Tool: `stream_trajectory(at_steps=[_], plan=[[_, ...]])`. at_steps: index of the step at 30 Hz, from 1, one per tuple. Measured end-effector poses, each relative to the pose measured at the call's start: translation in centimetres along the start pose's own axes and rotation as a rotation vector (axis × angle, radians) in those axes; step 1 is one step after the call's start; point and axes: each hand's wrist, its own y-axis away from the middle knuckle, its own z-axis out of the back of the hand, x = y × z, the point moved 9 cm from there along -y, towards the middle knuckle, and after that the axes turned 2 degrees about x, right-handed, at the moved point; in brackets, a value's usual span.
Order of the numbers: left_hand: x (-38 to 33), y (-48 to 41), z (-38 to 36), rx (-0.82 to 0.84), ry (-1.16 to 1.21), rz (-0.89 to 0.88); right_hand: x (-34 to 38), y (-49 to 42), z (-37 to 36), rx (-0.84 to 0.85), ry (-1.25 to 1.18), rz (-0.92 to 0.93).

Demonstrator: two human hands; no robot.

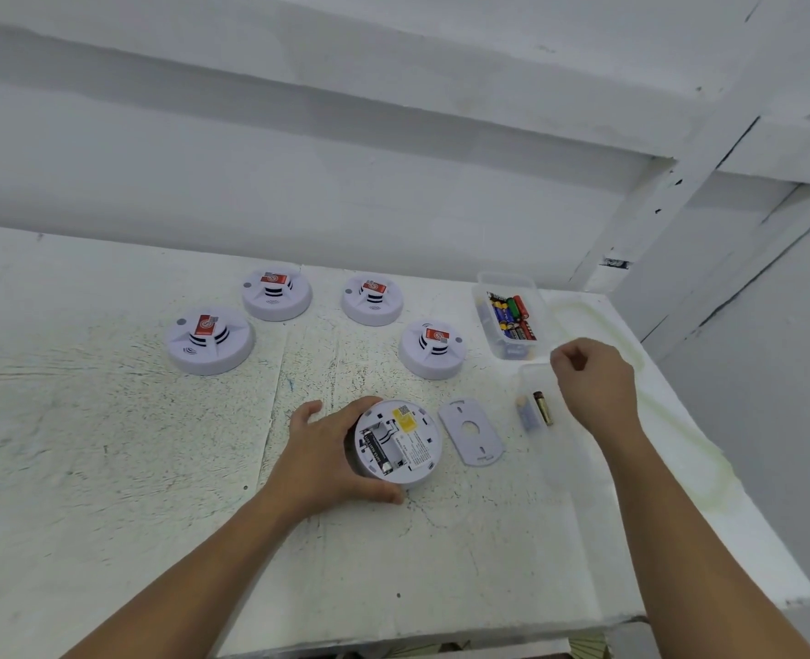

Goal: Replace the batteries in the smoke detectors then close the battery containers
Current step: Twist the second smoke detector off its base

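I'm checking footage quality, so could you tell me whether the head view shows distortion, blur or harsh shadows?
Head view: wide-angle distortion bends the wall ledge; light soft and even, no harsh shadows; the right hand slightly soft; print on the open smoke detector unreadable.

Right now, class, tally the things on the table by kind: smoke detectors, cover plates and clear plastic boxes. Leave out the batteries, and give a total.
Smoke detectors: 5
Cover plates: 1
Clear plastic boxes: 2
Total: 8
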Motion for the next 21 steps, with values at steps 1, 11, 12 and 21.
stream_trajectory(at_steps=[1, 11, 12, 21], plan=[[0.0, 0.0, 0.0, 0.0, -0.002, -0.003, 1.6, 0.6, 0.1, -0.01, -0.023, 0.063], [0.4, -0.3, -0.7, 0.031, 0.005, -0.039, 11.3, 11.1, -11.3, 0.681, 0.112, 0.749], [0.4, -0.4, -0.8, 0.029, 0.007, -0.039, 11.7, 11.8, -11.9, 0.687, 0.159, 0.847], [0.8, -0.7, -1.0, 0.044, 0.014, -0.028, 13.9, 14.0, -11.9, 0.608, 0.304, 1.261]])
